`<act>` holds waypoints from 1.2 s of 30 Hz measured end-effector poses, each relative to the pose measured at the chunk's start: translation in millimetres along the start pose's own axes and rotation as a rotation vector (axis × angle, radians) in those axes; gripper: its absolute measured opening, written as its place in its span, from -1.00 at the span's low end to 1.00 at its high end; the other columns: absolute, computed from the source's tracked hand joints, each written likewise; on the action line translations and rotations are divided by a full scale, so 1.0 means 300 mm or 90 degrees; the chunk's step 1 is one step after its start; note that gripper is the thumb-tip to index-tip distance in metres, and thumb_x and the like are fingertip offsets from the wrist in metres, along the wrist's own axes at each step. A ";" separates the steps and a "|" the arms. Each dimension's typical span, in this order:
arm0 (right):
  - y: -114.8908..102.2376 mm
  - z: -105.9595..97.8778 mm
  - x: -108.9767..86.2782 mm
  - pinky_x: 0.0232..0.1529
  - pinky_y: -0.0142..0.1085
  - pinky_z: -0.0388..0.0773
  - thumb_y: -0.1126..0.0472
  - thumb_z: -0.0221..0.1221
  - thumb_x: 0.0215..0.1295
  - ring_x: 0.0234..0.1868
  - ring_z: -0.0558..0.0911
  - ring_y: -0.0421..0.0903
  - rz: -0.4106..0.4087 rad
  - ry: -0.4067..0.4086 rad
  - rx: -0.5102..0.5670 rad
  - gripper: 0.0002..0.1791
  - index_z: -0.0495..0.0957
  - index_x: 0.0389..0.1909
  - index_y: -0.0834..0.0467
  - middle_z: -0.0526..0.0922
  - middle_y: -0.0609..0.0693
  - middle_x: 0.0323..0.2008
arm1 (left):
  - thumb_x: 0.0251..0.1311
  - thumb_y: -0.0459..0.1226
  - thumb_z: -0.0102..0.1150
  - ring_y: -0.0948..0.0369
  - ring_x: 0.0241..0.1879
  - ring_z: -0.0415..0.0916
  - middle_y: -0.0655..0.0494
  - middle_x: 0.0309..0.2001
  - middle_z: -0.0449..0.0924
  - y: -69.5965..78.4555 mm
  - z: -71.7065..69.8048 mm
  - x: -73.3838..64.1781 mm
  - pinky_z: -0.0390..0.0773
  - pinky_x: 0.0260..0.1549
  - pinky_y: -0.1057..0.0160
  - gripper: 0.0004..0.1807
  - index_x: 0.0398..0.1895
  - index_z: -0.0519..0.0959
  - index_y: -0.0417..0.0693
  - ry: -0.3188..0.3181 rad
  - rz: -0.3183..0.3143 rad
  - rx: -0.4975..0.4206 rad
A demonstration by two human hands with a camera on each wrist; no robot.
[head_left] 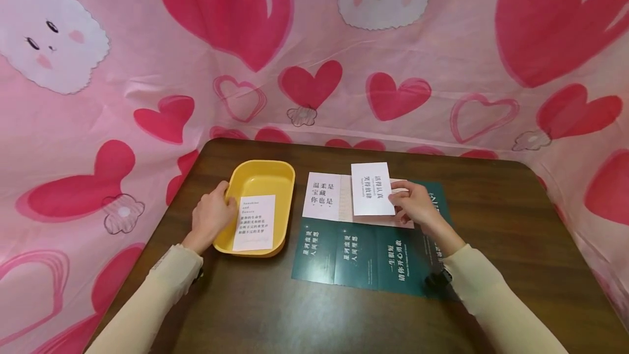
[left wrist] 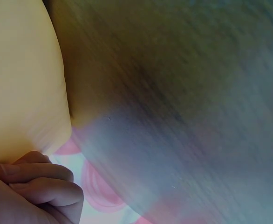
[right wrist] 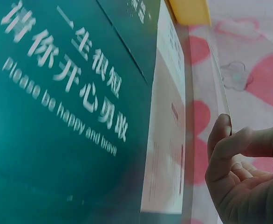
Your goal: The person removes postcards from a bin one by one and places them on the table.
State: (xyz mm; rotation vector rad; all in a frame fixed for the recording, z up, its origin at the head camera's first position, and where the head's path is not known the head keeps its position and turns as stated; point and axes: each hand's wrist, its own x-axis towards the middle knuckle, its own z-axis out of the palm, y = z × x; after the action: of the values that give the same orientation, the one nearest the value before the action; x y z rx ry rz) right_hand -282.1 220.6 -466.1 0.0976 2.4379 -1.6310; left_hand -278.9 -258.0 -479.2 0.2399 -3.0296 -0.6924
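Observation:
My left hand (head_left: 211,213) grips the left rim of a yellow tray (head_left: 265,175). In the left wrist view the curled fingers (left wrist: 48,172) lie against its wall. A white printed card (head_left: 255,231) lies in the tray, tilted against its near side. My right hand (head_left: 417,206) pinches another white card (head_left: 369,182) by its right edge, thumb and fingertips on either side. That card appears edge-on in the right wrist view, raised above the cards laid on the table. Its lettering runs sideways in the head view.
Right of the tray, several cards lie edge to edge: a white lettered card (head_left: 319,209), pale cards partly covered by the held one, and dark green cards (head_left: 314,264) along the near side. The brown table (head_left: 236,310) meets a pink heart-patterned cloth (head_left: 314,42) behind.

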 end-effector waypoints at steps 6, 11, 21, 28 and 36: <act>0.027 -0.042 -0.017 -0.56 -0.27 0.55 0.30 0.14 0.53 -0.45 0.61 0.03 -0.002 0.019 -0.015 -0.49 0.37 0.40 0.40 0.71 0.27 -0.15 | 0.45 -0.21 0.10 -0.17 -0.31 0.58 -0.35 0.00 0.63 -0.002 0.005 0.000 0.60 -0.28 -0.15 -0.49 0.39 0.39 -0.20 0.011 0.015 0.004; 0.052 -0.081 -0.032 -0.56 -0.24 0.53 0.27 0.13 0.55 -0.40 0.61 0.08 0.007 0.018 -0.029 -0.45 0.32 0.44 0.42 0.75 0.24 -0.15 | 0.44 -0.21 0.11 -0.17 -0.34 0.58 -0.35 -0.03 0.64 -0.001 0.006 -0.001 0.60 -0.32 -0.14 -0.50 0.38 0.40 -0.20 0.017 0.028 0.008; 0.107 -0.165 -0.048 -0.55 -0.24 0.54 0.22 0.12 0.57 -0.39 0.60 0.04 0.024 0.045 -0.047 -0.44 0.32 0.45 0.41 0.73 0.29 -0.09 | 0.44 -0.21 0.11 -0.16 -0.34 0.58 -0.34 -0.05 0.64 -0.007 0.010 -0.001 0.60 -0.33 -0.12 -0.50 0.38 0.40 -0.20 0.019 0.026 0.009; 0.167 -0.219 -0.065 -0.49 -0.23 0.58 0.20 0.13 0.57 -0.32 0.63 0.00 0.053 0.050 -0.040 -0.41 0.30 0.47 0.40 0.73 0.21 -0.09 | 0.44 -0.22 0.11 -0.15 -0.35 0.57 -0.34 -0.04 0.64 -0.005 0.013 0.002 0.58 -0.37 -0.07 -0.49 0.38 0.39 -0.20 0.015 0.023 0.010; 0.202 -0.312 -0.085 -0.41 -0.19 0.58 0.11 0.10 0.61 -0.27 0.64 0.01 0.052 0.051 -0.055 -0.36 0.24 0.50 0.40 0.75 0.17 -0.04 | 0.44 -0.22 0.11 -0.15 -0.36 0.57 -0.35 -0.05 0.64 -0.004 0.013 0.002 0.59 -0.39 -0.06 -0.49 0.38 0.39 -0.21 0.021 0.026 0.011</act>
State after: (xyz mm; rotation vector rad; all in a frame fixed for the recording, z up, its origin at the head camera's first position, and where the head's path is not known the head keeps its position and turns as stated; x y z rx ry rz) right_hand -259.4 331.8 -481.2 0.2511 2.5242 -1.5125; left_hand -279.5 -257.6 -483.3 0.1883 -3.0016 -0.6539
